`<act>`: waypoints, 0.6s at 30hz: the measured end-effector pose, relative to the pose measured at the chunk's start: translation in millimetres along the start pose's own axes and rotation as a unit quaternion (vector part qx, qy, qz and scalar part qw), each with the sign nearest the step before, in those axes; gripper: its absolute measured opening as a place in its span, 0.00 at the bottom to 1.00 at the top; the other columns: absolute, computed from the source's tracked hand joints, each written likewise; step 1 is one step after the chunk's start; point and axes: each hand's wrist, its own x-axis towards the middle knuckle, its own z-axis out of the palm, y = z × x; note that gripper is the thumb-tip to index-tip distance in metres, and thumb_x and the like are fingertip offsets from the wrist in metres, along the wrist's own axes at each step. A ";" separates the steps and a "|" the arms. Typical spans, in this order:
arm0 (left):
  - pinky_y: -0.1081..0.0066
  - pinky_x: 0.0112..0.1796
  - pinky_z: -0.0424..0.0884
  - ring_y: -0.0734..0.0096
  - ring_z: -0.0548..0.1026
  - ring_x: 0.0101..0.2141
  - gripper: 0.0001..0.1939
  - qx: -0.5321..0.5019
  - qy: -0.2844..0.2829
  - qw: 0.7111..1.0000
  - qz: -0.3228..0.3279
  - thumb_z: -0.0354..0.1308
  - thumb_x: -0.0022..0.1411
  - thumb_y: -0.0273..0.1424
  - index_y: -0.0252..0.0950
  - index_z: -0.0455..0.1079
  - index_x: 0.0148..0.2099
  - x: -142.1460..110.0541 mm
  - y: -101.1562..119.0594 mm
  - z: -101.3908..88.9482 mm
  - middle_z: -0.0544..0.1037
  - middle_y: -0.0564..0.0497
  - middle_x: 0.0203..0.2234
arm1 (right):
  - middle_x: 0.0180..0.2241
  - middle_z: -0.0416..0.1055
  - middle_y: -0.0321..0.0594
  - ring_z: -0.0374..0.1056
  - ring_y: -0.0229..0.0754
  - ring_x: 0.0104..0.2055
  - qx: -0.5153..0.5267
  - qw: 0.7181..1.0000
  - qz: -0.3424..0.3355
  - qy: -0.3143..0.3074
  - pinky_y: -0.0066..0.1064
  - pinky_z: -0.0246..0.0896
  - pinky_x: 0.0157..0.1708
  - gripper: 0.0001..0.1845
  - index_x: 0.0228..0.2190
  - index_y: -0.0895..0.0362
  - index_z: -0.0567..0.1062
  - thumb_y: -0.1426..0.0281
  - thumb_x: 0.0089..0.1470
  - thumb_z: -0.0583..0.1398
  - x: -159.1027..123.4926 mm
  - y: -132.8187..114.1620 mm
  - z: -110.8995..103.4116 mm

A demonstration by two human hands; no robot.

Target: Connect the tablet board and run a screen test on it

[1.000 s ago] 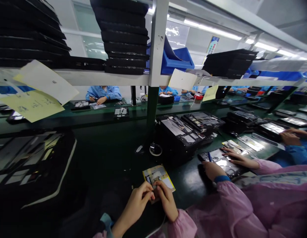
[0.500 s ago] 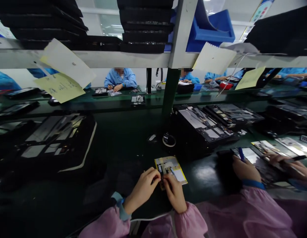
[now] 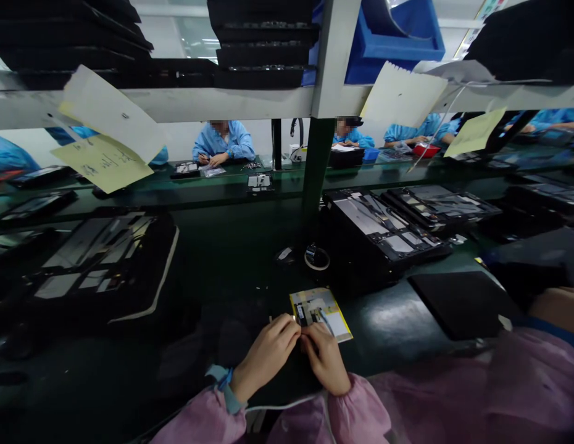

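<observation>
My left hand (image 3: pixel 267 353) and my right hand (image 3: pixel 326 360) meet at the near left edge of a thin, yellow-edged panel (image 3: pixel 336 324). The fingers of both are pinched together, fingertips almost touching. Whatever lies between them is hidden or too small to make out. Flat on the dark green table, the panel shows a grey and white back with a black strip and flat ribbon cables. A blue-green band circles my left wrist.
Behind the panel lie a roll of tape (image 3: pixel 316 257) and a small dark object with a white label (image 3: pixel 284 254). Stacked device trays stand left (image 3: pixel 97 259) and right (image 3: pixel 384 231). At right, a neighbour's hand (image 3: pixel 558 311) is beside a black slab (image 3: pixel 460 302). A shelf (image 3: pixel 185 103) crosses above.
My hands have drawn slightly closer together at the panel's edge. On the right, the neighbour's hands have shifted, and a black slab now lies where one hand and bright panels were visible.
</observation>
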 end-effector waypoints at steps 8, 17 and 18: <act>0.69 0.44 0.71 0.75 0.69 0.40 0.10 0.019 0.007 1.000 0.008 0.41 0.67 0.29 0.40 0.64 0.42 -2.7 -2.0 0.5 0.70 0.54 0.37 | 0.31 0.66 0.37 0.59 0.34 0.34 0.003 1.000 -0.021 -0.010 0.25 0.52 0.35 0.10 0.34 0.58 0.68 0.72 0.64 0.48 1.8 -1.9 -1.8; 0.72 0.42 0.70 0.78 0.69 0.38 0.09 0.004 0.024 1.000 0.002 0.42 0.67 0.29 0.39 0.64 0.40 -2.6 -1.8 -0.3 0.70 0.54 0.37 | 0.32 0.65 0.38 0.59 0.34 0.35 0.017 1.000 0.007 -0.011 0.25 0.52 0.36 0.12 0.36 0.57 0.68 0.72 0.65 0.46 -0.3 0.3 0.2; 0.72 0.42 0.70 0.78 0.70 0.38 0.09 0.005 0.026 1.000 0.002 0.42 0.67 0.29 0.39 0.64 0.40 -2.8 -1.6 -0.3 0.70 0.54 0.37 | 0.32 0.65 0.37 0.59 0.34 0.35 0.015 1.000 0.007 -0.011 0.25 0.52 0.36 0.12 0.37 0.57 0.68 0.72 0.65 0.46 0.0 0.0 0.2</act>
